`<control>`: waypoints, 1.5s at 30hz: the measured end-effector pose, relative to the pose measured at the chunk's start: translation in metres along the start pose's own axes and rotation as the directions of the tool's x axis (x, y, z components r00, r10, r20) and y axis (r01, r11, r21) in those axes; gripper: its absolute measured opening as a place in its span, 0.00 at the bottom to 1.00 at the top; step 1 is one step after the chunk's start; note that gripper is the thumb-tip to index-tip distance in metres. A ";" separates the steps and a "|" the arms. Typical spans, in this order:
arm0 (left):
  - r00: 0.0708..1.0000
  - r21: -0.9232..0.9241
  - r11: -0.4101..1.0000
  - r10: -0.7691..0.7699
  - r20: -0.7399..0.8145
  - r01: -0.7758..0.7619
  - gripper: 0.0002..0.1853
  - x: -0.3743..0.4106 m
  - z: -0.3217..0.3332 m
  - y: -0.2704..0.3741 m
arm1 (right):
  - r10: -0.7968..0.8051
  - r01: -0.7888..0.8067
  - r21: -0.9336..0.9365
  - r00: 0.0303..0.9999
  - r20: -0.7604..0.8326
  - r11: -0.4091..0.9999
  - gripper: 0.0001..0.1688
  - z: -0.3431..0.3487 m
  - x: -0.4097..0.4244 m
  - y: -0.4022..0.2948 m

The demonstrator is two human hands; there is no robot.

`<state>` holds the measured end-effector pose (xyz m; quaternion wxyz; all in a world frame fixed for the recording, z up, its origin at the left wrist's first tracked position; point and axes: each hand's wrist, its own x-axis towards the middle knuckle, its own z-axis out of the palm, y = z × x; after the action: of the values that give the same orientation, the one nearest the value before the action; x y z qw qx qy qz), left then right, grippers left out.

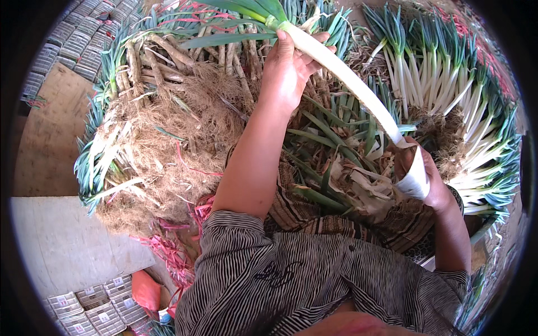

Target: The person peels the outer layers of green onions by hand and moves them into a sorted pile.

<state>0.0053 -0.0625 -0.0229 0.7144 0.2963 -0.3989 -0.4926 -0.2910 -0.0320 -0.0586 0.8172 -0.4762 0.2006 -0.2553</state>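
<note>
A long leek-like stalk (344, 71), likely a Welsh onion, slants across the upper middle, white in the shaft and green at the leaves. My left hand (292, 65) holds it just below the leaves, thumb on the near side. At the other end, my right hand (420, 168) grips the root end together with a pale loose strip of outer skin (414, 182) that hangs down. Whether roots remain inside that hand is hidden. Peeled skins (361, 185) and green leaves (323, 143) lie in a heap over the striped cloth (294, 201) on my lap.
Unpeeled stalks with matted brown roots (168, 143) pile up at the left. White-shafted stalks (433, 80) form a curved row on the right. Pink twine (172, 256) lies at the lower left beside a pale board (75, 243) and stacked plastic crates (101, 311). A red bag (146, 290) stands nearby.
</note>
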 end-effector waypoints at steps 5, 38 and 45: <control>0.998 0.016 1.000 -0.010 -0.056 0.011 0.26 -0.004 0.007 0.004 | -0.046 -0.059 -0.700 0.990 -0.131 0.712 0.17 0.007 0.001 -0.011; 0.925 -0.685 0.681 -0.379 -0.027 0.259 0.30 -0.007 0.001 0.000 | -0.165 0.110 -0.931 0.985 0.054 0.347 0.23 0.047 0.024 0.008; 0.970 -0.743 0.623 -0.151 0.191 0.244 0.26 -0.005 0.010 0.010 | 0.222 -0.222 -0.014 0.972 0.076 0.975 0.22 0.071 0.015 0.021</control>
<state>0.0002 -0.0549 -0.0109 0.6908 -0.0170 -0.1588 -0.7052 -0.2335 0.0155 -0.0452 0.8465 -0.4624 0.2215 -0.1431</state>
